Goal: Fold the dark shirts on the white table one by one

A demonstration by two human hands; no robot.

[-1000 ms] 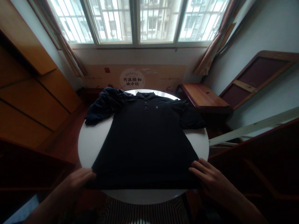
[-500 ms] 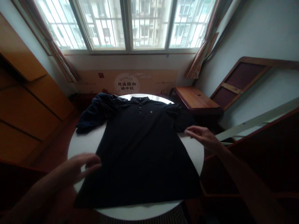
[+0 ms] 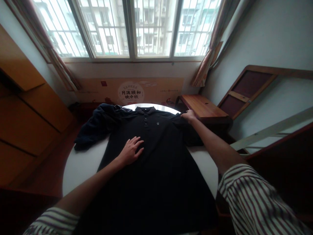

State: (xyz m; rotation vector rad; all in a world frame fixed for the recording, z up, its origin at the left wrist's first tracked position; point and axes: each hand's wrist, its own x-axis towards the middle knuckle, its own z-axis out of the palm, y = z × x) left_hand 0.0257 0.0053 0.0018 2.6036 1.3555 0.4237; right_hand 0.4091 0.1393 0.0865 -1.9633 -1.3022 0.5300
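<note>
We shift work from the hem up the black cloth collared shirt [image 3: 153, 169] on the round white table [image 3: 83, 164]: right hand [image 3: 189, 116] pinching its two-o'clock sleeve [image 3: 192, 134], left hand [image 3: 132, 151] spread loosely mid-shirt.

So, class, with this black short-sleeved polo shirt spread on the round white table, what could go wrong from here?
The right hand, apparently pinching one black sleeve, could tug the polo shirt askew. The left hand, spread over the shirt's front, might drag wrinkles into it. The crumpled dark-blue cloth seems to lie against the shirt's other side, so it might shift if the shirt moves.
</note>
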